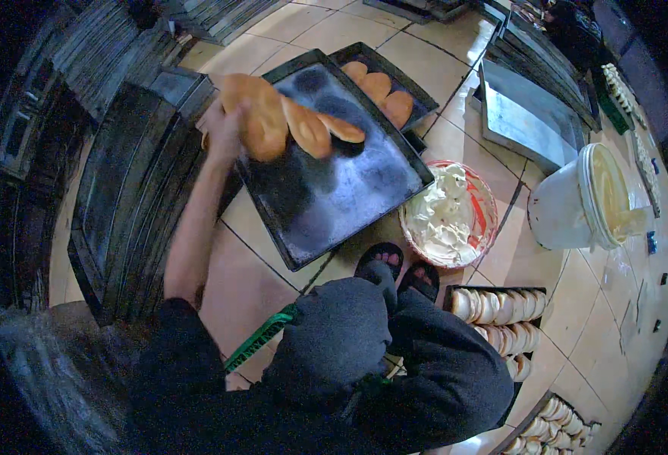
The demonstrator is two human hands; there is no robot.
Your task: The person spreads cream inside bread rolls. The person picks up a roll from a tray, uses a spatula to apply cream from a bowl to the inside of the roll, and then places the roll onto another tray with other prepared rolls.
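Joined buns (265, 125), one row, over the far-left part of the black tray (383, 178), end pinched by the left hand's (224, 130) fingers, right hand unseen; I judge it carrying, next calling for steady support.

One wide camera sits up on the person's head and looks down past their grey trousers (334, 330), close up at the bottom middle, to the tiled floor (576, 288). The black baking tray (379, 174), above the middle, is farther off. Straight lines bend near the dark, round rim.
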